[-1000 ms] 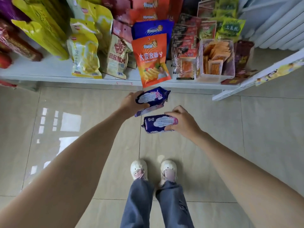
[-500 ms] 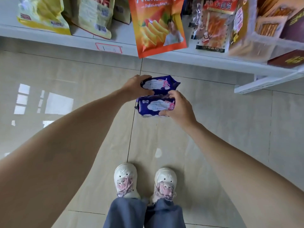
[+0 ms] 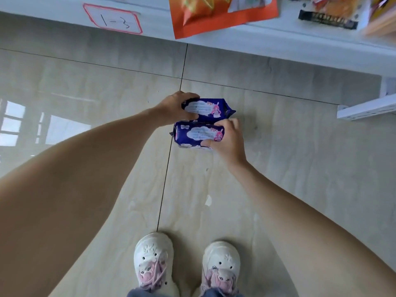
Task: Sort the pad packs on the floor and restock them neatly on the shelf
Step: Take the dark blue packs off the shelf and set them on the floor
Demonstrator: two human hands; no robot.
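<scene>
Head view: pad pack (image 3: 205, 109) per hand

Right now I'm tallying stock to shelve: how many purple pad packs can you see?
2. The upper pack is gripped by the left hand; the lower pack, touching it, by the right hand. Others may lie out of view.

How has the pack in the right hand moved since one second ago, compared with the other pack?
Yes. The right hand brought its pack up against the pack held by the left hand; a gap separated them before, and now they sit edge to edge.
</scene>
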